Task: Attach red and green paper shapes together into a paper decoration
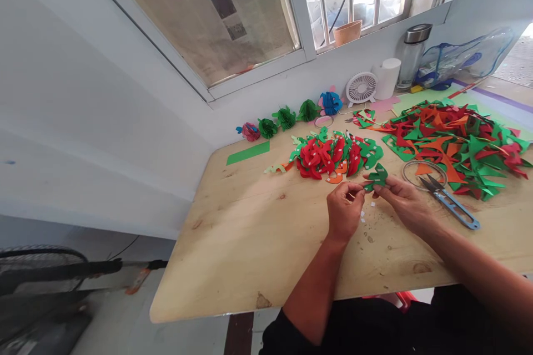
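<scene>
Both hands meet over the table around a small green paper cutout (378, 175). My right hand (402, 198) pinches its lower right part between thumb and fingers. My left hand (346, 206) is closed at its lower left edge, with fingertips pressed together there. Little white squares (372, 204) lie on the wood just below the hands. Behind them sits a pile of red, green and orange paper cutouts (325, 155), many bearing small white squares. Thread snips (453, 205) with blue handles rest to the right of my right hand.
A large heap of paper scraps (458, 144) covers the right side. A roll of tape (425, 173) lies beside the snips. Along the wall stand folded paper figures (286, 117), a small white fan (361, 89) and a glass bottle (412, 58). A green strip (249, 152) lies back left.
</scene>
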Demonstrator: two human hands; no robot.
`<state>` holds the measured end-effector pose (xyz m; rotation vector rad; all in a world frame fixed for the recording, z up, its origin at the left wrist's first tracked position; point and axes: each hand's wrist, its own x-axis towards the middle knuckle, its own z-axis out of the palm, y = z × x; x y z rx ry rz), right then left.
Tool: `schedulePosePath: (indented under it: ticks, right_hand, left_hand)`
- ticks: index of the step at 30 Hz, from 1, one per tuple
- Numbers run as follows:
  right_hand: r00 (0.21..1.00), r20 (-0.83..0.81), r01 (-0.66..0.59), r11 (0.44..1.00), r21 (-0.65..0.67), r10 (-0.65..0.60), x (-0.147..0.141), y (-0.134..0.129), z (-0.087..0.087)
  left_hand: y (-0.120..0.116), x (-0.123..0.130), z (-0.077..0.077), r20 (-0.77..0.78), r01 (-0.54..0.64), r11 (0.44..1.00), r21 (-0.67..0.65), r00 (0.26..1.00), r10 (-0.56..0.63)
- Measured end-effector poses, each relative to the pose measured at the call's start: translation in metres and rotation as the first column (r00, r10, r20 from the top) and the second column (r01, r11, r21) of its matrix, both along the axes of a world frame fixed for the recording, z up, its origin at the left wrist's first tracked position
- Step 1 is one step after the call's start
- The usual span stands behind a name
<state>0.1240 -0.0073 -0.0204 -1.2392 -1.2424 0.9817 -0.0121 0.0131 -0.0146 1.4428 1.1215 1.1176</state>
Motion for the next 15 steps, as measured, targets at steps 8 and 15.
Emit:
schedulePosePath:
  ticks: [8,15]
  right_hand:
    - [0.999,0.04,0.014,1.0,-0.015,-0.013,-0.004,-0.0012,-0.001]
    - [0.996,-0.073,-0.057,0.998,0.015,0.057,-0.0066,-0.0005,-0.0018]
  left_hand:
    - [0.0001,0.0016,-0.0076,0.027,-0.021,1.0,-0.019,0.999,0.021]
    - [-0.0009,0.0037,-0.0038,0.147,-0.026,0.997,-0.07,0.989,0.036]
